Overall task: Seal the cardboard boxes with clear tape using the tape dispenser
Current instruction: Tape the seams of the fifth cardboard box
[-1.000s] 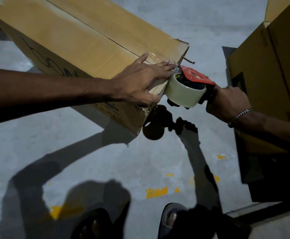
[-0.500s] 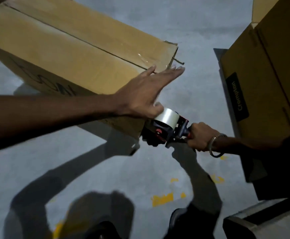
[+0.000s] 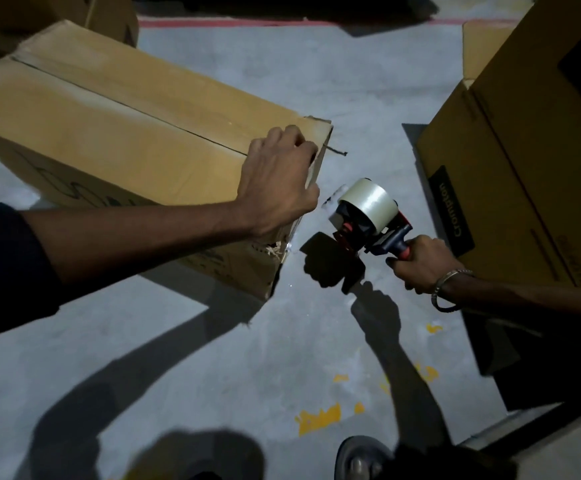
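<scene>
A long cardboard box (image 3: pixel 116 133) lies on the grey floor at the left, its two top flaps meeting in a dark seam. My left hand (image 3: pixel 278 181) grips the box's near right corner, fingers curled over the top edge and thumb against the end face. My right hand (image 3: pixel 420 265) holds the handle of the red and black tape dispenser (image 3: pixel 368 220), which carries a roll of clear tape. The dispenser hangs just right of the box's end, apart from it. A shiny strip of tape shows on the box's end edge (image 3: pixel 291 237).
A second cardboard box (image 3: pixel 524 168) with a black printed label stands at the right, close behind my right hand. More boxes (image 3: pixel 57 15) sit at the far left. My sandalled foot (image 3: pixel 358 459) is at the bottom. Yellow paint marks (image 3: pixel 316 417) dot the floor.
The dispenser has come off the box's end and now sits to the right of it. My left hand went from flat with spread fingers to curled over the corner.
</scene>
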Demonstrator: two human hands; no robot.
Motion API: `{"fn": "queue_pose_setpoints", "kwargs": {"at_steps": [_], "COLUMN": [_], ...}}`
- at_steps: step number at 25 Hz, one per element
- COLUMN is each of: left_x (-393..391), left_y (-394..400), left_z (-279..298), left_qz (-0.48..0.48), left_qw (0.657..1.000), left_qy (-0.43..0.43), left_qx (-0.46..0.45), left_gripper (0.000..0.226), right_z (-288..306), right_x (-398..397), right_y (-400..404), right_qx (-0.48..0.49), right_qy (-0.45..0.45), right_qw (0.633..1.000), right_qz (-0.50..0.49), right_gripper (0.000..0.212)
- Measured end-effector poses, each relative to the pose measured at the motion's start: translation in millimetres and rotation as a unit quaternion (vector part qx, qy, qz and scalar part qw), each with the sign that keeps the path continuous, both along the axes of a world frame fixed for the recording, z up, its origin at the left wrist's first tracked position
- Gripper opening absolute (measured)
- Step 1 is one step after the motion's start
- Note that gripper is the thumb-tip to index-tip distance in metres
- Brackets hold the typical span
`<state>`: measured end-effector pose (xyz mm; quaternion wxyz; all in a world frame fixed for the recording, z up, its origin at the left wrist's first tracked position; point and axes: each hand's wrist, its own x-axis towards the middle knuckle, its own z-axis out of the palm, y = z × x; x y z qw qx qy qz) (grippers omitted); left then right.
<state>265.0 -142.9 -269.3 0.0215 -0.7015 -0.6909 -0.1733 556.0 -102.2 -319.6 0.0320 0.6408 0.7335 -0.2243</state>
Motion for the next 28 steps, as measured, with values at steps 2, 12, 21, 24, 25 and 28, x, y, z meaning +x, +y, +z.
{"fn": "queue_pose_setpoints", "kwargs": {"at_steps": [2, 12, 21, 24, 25, 28], "left_x": [1, -6, -127, -160, -161, -153], "left_y": [2, -29, -59, -66, -67, -71], "left_z": [-6, 14, 11, 6, 5, 2], "left_qz": [0.029, -0.076, -0.136, -0.077, -0.073, -0.058], "left_qw": [0.998, 0.984, 0.98, 0.985, 0.986, 0.988], "left_qy": [0.007, 0.045, 0.06, 0.066, 0.068, 0.064], "left_qx": [-0.046, -0.154, -0.133, -0.137, -0.135, -0.126], "left_gripper": [0.068, 0.087, 0.078, 0.081, 0.085, 0.092], "right_z": [8, 58, 92, 92, 93, 92], "right_x": [0, -26, -100, -117, -122, -139], "right_y": [-1, 12, -10, -8, -7, -1], "right_qx": [-0.006, -0.068, -0.166, -0.121, -0.102, -0.093], "right_qy": [0.016, 0.212, 0.496, 0.533, 0.528, 0.529], "right_qw": [1.0, 0.961, 0.799, 0.779, 0.784, 0.787], "right_qz": [-0.016, -0.164, -0.297, -0.309, -0.31, -0.304], "right_gripper": [0.021, 0.03, 0.017, 0.031, 0.036, 0.03]}}
